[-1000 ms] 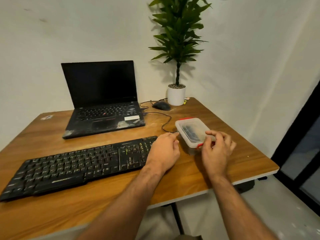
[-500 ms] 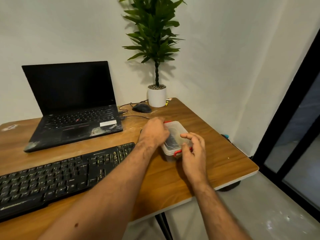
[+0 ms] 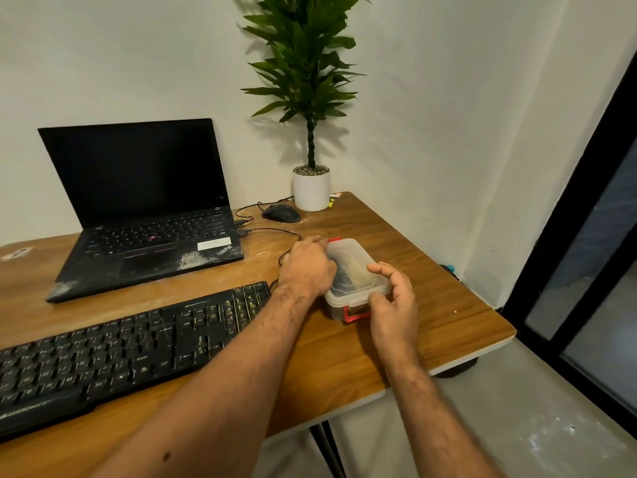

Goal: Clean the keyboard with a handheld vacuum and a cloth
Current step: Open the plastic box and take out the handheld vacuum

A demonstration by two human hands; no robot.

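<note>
A dusty black keyboard point(image 3: 131, 343) lies along the front left of the wooden desk point(image 3: 431, 281). To its right stands a small clear plastic box point(image 3: 355, 270) with red clips and a lid on it; something dark and something pale show through the lid. My left hand point(image 3: 306, 267) grips the box's left side, fingers curled over the far left corner. My right hand point(image 3: 393, 301) holds the near right corner, thumb on the lid, fingers at the front edge above a red clip. No vacuum or cloth is in plain sight.
An open black laptop point(image 3: 144, 208) with dust on its palm rest sits behind the keyboard. A black mouse point(image 3: 281, 212) and its cable lie by a potted plant point(image 3: 311, 188) at the back corner. The desk's right edge is close to the box; a dark window frame point(image 3: 565, 257) stands right.
My view has swung right. My left hand moved from the box's near corner up along its left side and over the lid. My right hand stays at the near right corner.
</note>
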